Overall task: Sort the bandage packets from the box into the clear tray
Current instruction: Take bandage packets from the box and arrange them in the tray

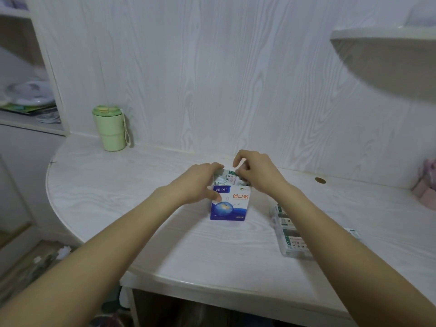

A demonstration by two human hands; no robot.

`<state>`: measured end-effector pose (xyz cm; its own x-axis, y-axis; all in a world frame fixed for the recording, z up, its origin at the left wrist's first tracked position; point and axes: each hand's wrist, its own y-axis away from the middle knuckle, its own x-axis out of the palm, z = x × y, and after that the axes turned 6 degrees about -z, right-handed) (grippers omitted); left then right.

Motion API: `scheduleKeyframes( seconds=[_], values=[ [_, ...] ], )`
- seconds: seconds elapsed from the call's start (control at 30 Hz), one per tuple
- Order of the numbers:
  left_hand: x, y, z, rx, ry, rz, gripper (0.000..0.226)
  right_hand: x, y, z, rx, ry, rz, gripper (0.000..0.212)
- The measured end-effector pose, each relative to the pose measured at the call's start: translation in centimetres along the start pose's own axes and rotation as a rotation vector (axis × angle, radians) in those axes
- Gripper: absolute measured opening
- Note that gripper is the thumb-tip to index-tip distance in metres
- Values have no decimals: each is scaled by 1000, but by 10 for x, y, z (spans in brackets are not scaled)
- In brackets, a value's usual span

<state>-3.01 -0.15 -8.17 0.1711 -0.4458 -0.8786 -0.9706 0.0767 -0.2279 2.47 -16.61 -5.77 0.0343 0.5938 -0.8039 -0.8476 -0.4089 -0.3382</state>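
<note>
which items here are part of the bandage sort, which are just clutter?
In the job: bandage box, steadied by left hand; bandage packets in its open top, right hand pinching one; clear tray, packets already inside.

Lying about: green cup; pink item at far right; shelf clutter.

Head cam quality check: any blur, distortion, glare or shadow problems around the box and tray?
Head view: wide-angle bend curves the white wood-grain desk edge; overall soft, dim, even light, no glare; the blue-and-white bandage box print is readable; the clear plastic tray is blurry and partly hidden by the right forearm; the shelf at upper right smears.
</note>
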Motion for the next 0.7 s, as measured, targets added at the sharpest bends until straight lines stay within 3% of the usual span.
scheduleKeyframes(
  seconds=[0.13, 0.3, 0.7],
  values=[
    [-1, 1, -1, 27, -7, 5, 77, 2, -1, -3, -32, 67, -6, 23],
    [1, -1, -1, 64, -69, 15, 74, 3, -5, -5, -17, 0, -127, 21],
    [0, -4, -1, 82, -122, 53, 67, 2, -5, -4, 38, -21, -51, 9]
  ],
)
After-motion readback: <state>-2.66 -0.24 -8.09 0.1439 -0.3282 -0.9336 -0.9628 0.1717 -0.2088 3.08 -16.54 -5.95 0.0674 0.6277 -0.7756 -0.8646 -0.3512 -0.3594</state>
